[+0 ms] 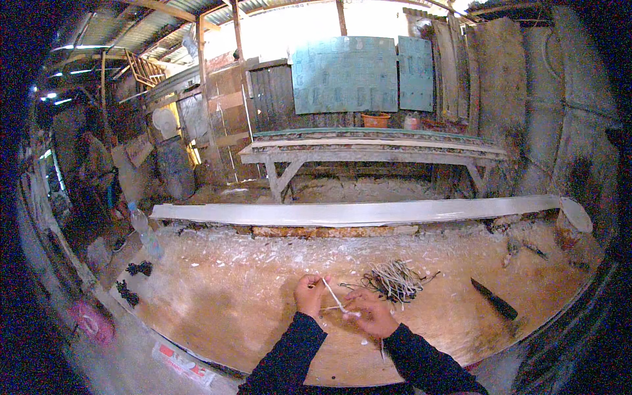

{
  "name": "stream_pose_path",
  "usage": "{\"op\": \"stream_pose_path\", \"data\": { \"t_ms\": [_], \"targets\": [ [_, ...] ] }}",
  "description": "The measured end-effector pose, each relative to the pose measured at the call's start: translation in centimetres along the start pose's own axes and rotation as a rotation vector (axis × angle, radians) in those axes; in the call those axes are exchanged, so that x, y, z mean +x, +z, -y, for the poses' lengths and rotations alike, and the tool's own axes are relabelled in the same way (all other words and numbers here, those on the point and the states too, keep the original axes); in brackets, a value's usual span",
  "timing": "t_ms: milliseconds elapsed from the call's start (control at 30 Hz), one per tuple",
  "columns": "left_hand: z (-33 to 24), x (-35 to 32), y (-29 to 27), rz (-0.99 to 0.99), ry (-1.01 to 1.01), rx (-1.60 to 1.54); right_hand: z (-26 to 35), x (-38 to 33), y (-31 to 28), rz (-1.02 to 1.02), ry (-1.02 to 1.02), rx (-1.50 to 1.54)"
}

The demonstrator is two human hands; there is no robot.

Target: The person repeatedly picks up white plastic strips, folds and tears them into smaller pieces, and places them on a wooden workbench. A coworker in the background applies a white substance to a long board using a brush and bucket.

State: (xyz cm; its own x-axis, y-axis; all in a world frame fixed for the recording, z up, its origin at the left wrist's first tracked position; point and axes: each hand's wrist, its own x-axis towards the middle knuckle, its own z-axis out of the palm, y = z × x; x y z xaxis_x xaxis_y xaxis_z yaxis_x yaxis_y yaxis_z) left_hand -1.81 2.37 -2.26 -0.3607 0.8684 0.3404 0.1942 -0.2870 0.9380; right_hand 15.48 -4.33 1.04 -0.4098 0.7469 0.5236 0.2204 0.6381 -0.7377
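Observation:
Over the wooden tabletop, my left hand (311, 294) pinches the upper end of a thin white cord (332, 292). The cord runs down at a slant to my right hand (370, 315), whose fingers are closed on its lower part. A lighter strand crosses between the two hands near the right fingers; whether it belongs to the same cord I cannot tell. Just beyond my right hand lies a loose pile of white and black cords (398, 280), partly touching or behind that hand. Both forearms are in dark sleeves.
A dark knife (494, 299) lies on the tabletop (230, 283) at the right. Two small black bundles (138, 268) and a clear plastic bottle (141, 225) are at the left. A long white board (355, 212) spans the far edge, with a wooden bench (375, 154) behind it.

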Motion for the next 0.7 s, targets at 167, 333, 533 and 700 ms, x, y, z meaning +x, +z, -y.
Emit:
{"op": "stream_pose_path", "data": {
  "t_ms": [167,333,533,700],
  "targets": [
    [-1.0,-0.6,0.0,0.077,-0.068,-0.023,0.7,0.3,0.4,0.218,0.011,0.213],
    [-1.6,-1.1,0.3,0.156,-0.069,-0.050,0.3,0.1,-0.6,0.235,-0.010,0.195],
    [-0.9,-1.2,0.3,0.329,-0.124,-0.195,0.3,0.7,-1.8,0.137,0.131,0.365],
    [0.8,-1.3,1.0,0.573,-0.108,-0.196,-0.7,0.6,-2.5,-0.151,0.342,0.507]
  ]
}}
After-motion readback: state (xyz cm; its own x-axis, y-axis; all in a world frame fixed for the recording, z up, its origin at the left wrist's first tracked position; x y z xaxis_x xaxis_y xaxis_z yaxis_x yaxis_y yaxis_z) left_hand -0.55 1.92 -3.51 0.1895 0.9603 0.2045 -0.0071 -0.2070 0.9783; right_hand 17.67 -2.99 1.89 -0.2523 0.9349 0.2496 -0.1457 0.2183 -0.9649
